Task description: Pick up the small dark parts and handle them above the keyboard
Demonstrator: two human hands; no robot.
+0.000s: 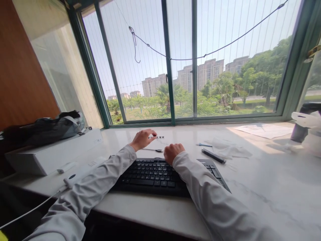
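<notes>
A black keyboard (150, 177) lies on the marble counter, its right part hidden under my right forearm. Beyond it, a short row of small black keycaps (160, 137) rests on the counter. My left hand (142, 139) reaches to the left end of that row, thumb and forefinger pinched around a small dark piece that looks like another keycap. At the keyboard's back edge my right hand (173, 152) is closed with knuckles up; its fingertips are hidden. Between the hands lies a black cable with a USB plug (158, 150).
To the right are a black pen-like tool (213, 156), a thin blue tool (205, 145) and a crumpled clear plastic bag (229, 149). A power strip (77, 174) and a white box (52, 150) with a dark bag stand left. Windows (140, 60) rise behind.
</notes>
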